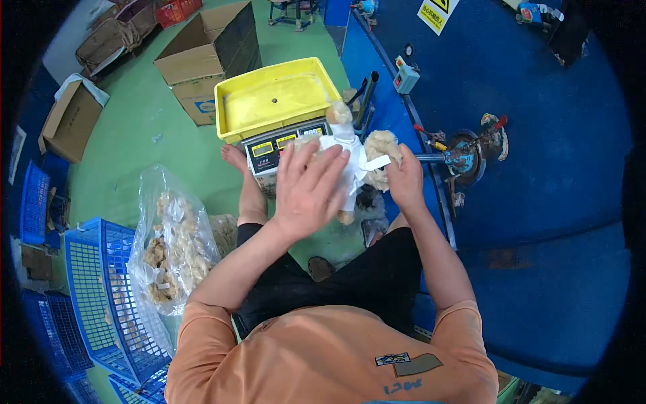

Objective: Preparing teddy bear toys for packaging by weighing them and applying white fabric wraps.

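A tan plush toy [352, 160] with a white body and a white label at its head lies sideways in front of me. My right hand [406, 178] grips it by the furry head [381, 146], thumb and fingers closed. Over the other end of the toy, my left hand [309, 185] is held flat with its fingers stretched out; the palm hides part of the toy. Just beyond my left hand stands a scale [272, 149] with lit displays, carrying a yellow tray [232, 135].
To my right is a blue machine panel with a nozzle pipe [431, 157] and a control box [406, 79]. A clear bag of plush pieces [178, 249] stands at left, beside blue crates [87, 269]. Cardboard boxes [195, 87] sit on the green floor.
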Demonstrator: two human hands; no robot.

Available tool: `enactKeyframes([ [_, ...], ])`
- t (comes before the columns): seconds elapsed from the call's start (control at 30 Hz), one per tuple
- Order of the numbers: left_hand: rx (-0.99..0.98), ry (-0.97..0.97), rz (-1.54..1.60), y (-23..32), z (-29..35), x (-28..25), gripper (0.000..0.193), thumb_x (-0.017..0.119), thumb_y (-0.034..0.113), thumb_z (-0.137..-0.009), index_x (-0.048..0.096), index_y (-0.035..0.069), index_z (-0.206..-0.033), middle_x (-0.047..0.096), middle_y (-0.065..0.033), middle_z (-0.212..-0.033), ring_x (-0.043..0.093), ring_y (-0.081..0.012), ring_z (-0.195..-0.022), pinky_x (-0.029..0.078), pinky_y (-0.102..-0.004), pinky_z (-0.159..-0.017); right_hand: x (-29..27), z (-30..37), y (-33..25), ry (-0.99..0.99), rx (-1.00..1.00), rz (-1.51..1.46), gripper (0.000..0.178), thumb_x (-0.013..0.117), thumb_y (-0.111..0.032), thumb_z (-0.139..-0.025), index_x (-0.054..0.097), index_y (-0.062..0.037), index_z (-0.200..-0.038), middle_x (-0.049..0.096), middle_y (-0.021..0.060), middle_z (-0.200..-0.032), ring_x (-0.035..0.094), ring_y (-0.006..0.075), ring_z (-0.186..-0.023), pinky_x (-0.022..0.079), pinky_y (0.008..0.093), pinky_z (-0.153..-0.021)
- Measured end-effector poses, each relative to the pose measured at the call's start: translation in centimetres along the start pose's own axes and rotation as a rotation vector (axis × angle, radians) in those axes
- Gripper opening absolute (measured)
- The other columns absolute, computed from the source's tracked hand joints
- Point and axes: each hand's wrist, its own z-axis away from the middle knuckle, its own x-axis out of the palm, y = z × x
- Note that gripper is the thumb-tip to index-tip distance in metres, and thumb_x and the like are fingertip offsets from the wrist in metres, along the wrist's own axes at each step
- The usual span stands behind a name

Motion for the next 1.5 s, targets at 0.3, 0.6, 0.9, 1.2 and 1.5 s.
enactKeyframes([
  [0.3, -0.355, -0.367, 0.168, -2.5, 1.5, 4.7, 0.058, 0.066, 0.018, -0.083, 0.048, 0.003, -0.136, 0.061, -0.0198, -0.120, 0.058, -0.0339, -0.107, 0.044, -0.0446, -0.100, 0.9, -0.3, -1.0, -0.086, -0.060, 0.151, 0.016, 0.062, -0.013, -0.087, 0.050, -0.0016, -0.084, 0.053, 0.0121, -0.065, 0.045, 0.0243, -0.055, 0.039, 0.0421, -0.054],
  [0.6, -0.706, -0.364, 0.781, -1.7, 0.5, 4.3, 0.049, 0.056, 0.023, -0.095, 0.046, -0.003, -0.135, 0.060, -0.0224, -0.115, 0.060, -0.0308, -0.097, 0.049, -0.0385, -0.090, 3.3, -0.2, -2.1, -0.156, -0.197, 0.238, 0.022, 0.067, -0.017, -0.085, 0.052, -0.0012, -0.086, 0.057, 0.0145, -0.074, 0.051, 0.0317, -0.060, 0.042, 0.0446, -0.058],
  [0.9, -1.037, -0.162, 0.978, -1.6, 0.6, 7.7, 0.040, 0.040, 0.025, -0.104, 0.049, -0.003, -0.131, 0.058, -0.0185, -0.120, 0.058, -0.0227, -0.102, 0.047, -0.0327, -0.088, 4.1, 0.4, -2.3, -0.060, -0.311, 0.331, 0.031, 0.067, -0.021, -0.086, 0.057, -0.0033, -0.109, 0.063, 0.0148, -0.105, 0.060, 0.0335, -0.087, 0.048, 0.0436, -0.077],
  [1.2, -0.884, 0.273, 1.038, 0.4, 2.6, 9.3, 0.035, 0.035, 0.027, -0.108, 0.056, 0.000, -0.117, 0.060, -0.0115, -0.108, 0.054, -0.0173, -0.094, 0.043, -0.0298, -0.087, 5.5, 0.3, -1.4, -0.141, -0.568, 0.323, 0.051, 0.061, -0.027, -0.091, 0.051, -0.0007, -0.133, 0.060, 0.0173, -0.128, 0.057, 0.0357, -0.112, 0.046, 0.0428, -0.094],
  [1.5, -1.301, 0.242, 1.487, -2.6, 0.9, 10.0, 0.048, 0.031, 0.037, -0.108, 0.059, -0.002, -0.116, 0.062, -0.0118, -0.106, 0.057, -0.0189, -0.095, 0.047, -0.0324, -0.087, 7.9, -0.8, -2.8, -0.073, -0.337, 0.416, 0.049, 0.061, -0.029, -0.090, 0.054, -0.0003, -0.129, 0.060, 0.0184, -0.129, 0.058, 0.0375, -0.111, 0.047, 0.0443, -0.092],
])
